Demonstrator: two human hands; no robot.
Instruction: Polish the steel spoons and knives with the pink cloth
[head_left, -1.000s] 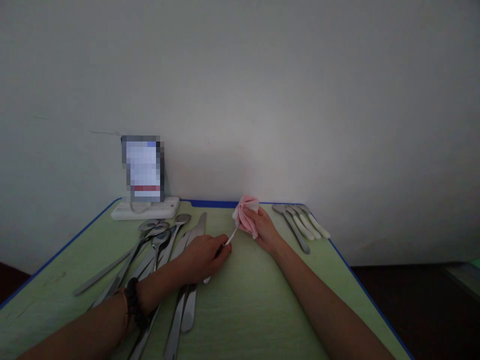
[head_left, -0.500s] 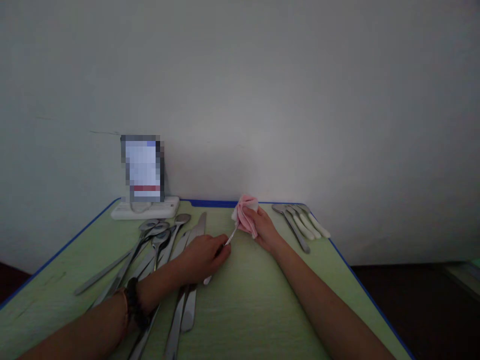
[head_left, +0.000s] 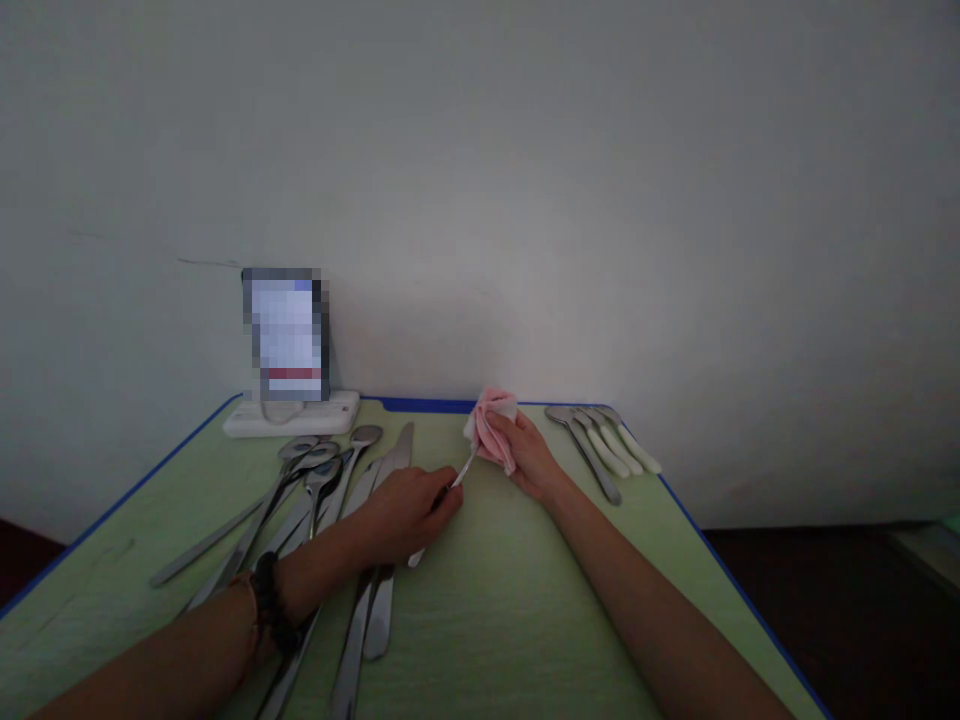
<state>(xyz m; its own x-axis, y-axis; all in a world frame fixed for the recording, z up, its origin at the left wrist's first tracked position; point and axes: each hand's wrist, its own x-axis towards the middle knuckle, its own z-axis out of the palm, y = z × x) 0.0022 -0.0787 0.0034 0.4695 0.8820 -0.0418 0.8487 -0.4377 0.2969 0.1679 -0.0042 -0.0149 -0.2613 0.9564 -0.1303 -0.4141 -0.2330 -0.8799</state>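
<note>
My left hand (head_left: 409, 515) is closed around the handle of a slim metal piece of cutlery (head_left: 466, 466), held slanting above the table. Its far end disappears inside a pink and white cloth (head_left: 495, 425), so its kind cannot be made out. Fingers of my right hand (head_left: 529, 455) press that cloth around the hidden end. Below and left of my left wrist lie long-handled metal spoons (head_left: 322, 475) and table knives (head_left: 380, 610), partly covered by my forearm.
At the right back, a metal spoon (head_left: 589, 460) lies beside several white-handled utensils (head_left: 619, 450). A phone-like screen (head_left: 285, 335), blurred out, stands on a white base (head_left: 292, 415) at the left back. The green table (head_left: 510, 620) has a blue edge and meets a wall (head_left: 525, 200).
Almost nothing differs. Both hands keep their grip on the cutlery and the cloth in nearly the same place, and the view has shifted very slightly.
</note>
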